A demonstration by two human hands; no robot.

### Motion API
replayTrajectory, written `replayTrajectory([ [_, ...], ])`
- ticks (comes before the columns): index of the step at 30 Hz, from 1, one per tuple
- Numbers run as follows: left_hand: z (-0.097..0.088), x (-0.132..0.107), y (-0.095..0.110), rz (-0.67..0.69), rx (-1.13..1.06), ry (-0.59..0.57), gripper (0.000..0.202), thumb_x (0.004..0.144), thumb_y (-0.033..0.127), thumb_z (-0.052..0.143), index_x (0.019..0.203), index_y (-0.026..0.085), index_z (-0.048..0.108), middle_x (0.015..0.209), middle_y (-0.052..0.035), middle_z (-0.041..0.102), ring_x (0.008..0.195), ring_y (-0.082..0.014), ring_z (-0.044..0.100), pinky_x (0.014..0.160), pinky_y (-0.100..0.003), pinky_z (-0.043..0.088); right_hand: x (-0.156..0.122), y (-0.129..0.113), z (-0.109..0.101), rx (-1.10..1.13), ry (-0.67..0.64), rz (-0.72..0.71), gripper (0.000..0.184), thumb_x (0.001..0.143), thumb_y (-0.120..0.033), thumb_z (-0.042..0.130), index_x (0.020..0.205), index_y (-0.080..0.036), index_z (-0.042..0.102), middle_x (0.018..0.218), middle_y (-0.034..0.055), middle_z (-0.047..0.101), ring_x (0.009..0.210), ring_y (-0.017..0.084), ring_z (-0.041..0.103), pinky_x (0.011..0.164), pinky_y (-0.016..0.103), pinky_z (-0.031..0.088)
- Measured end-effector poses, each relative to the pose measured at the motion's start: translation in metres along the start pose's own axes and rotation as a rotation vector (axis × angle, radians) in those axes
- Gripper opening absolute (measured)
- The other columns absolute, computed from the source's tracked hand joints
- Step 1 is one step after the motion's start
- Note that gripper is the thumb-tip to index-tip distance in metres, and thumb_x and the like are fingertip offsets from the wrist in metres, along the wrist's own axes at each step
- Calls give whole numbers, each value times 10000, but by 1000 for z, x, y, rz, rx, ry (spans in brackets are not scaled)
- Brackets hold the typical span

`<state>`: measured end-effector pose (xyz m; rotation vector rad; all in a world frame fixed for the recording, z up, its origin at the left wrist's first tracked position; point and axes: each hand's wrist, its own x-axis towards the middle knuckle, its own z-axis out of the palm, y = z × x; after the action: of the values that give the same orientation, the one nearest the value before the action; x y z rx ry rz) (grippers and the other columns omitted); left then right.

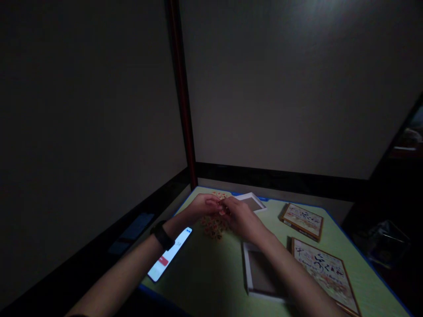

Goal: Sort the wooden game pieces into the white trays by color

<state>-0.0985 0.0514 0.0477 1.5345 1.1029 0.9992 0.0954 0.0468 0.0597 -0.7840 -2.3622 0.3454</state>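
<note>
My left hand (203,205) and my right hand (237,215) meet over the far part of the table, fingers bent and fingertips together. Whatever they hold between them is too small and dark to make out. Beneath and behind the hands lies a loose pile of small round Chinese chess pieces (214,228), pale with red and dark marks. My forearms and hands cover part of it. A dark band is around my left wrist.
A lit phone (176,251) lies left of the pile on the green, blue-edged table (205,281). An open white-rimmed box half (265,208) sits behind my right hand, another (246,273) under my right forearm. Two printed boxes or lids, one farther (304,219), one nearer (325,268), lie right. Walls stand behind and left.
</note>
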Motion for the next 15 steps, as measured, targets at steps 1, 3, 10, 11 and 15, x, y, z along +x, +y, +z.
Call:
replayTrajectory([
  [1, -6, 0, -4, -23, 26, 19, 468, 614, 483, 849, 885, 126, 713, 838, -81, 747, 760, -192, 669, 671, -276, 495, 0, -1, 1, -1, -9, 1, 242, 853, -62, 593, 1066, -167, 636, 1087, 105, 696, 969, 213, 647, 823, 296, 476],
  [3, -23, 1, -14, -84, 111, 77, 411, 628, 441, 839, 876, 139, 712, 812, -61, 746, 729, -178, 666, 638, -261, 489, 0, -3, -1, -18, -19, 10, 316, 837, -70, 618, 1133, -179, 633, 1144, 111, 693, 1014, 223, 651, 856, 313, 483],
  [10, -79, -5, -60, -246, 465, 236, 159, 688, 272, 730, 616, 142, 673, 579, -22, 677, 515, -114, 572, 503, -212, 412, -1, 1, -36, -74, 116, 27, 190, 900, -196, 623, 1077, -192, 692, 1033, 86, 731, 887, 205, 682, 793, 319, 505],
  [11, -81, -6, -65, -248, 475, 238, 157, 688, 266, 721, 604, 143, 670, 572, -22, 676, 512, -114, 573, 502, -212, 413, -2, 2, -41, -72, 130, 27, 172, 906, -197, 615, 1057, -190, 697, 1008, 82, 732, 856, 198, 680, 769, 311, 505],
  [15, -80, -6, -74, -243, 514, 240, 145, 699, 259, 687, 606, 147, 680, 571, -21, 678, 523, -121, 590, 517, -213, 431, -3, 2, -56, -72, 163, 12, 133, 917, -184, 600, 993, -173, 709, 944, 73, 734, 816, 186, 671, 749, 295, 498],
])
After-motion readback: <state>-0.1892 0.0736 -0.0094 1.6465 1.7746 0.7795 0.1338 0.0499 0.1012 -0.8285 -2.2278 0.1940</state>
